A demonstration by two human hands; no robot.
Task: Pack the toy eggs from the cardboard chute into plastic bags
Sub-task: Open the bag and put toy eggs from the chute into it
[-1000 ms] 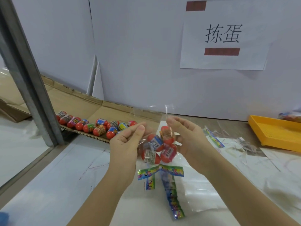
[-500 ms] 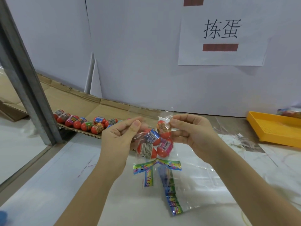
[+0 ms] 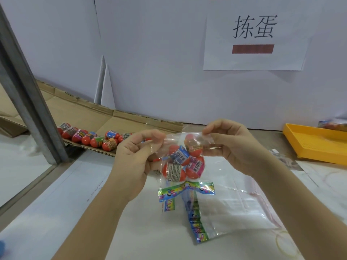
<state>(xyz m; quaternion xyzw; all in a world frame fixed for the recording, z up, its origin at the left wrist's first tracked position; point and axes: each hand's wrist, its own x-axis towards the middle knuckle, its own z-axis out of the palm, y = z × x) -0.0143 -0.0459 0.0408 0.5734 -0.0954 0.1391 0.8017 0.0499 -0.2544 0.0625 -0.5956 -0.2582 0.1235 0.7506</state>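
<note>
A clear plastic bag [image 3: 189,190] with a colourful printed bottom strip hangs in front of me, holding several red toy eggs [image 3: 183,162]. My left hand [image 3: 135,154] pinches the bag's top edge on its left side. My right hand [image 3: 231,145] pinches the top edge on its right side, so the mouth is stretched between both hands. More red eggs [image 3: 90,137] lie in a row at the lower end of the brown cardboard chute [image 3: 120,121], behind my left hand.
A stack of flat clear bags [image 3: 232,212] lies on the white table under the hanging bag. A yellow tray [image 3: 315,145] sits at the right, with a packed bag behind it. A grey metal post [image 3: 28,94] stands at the left, white panels with a paper sign behind.
Both hands have risen slightly and moved apart along the bag's top edge, pulling it taut. The bag of eggs hangs between them as before.
</note>
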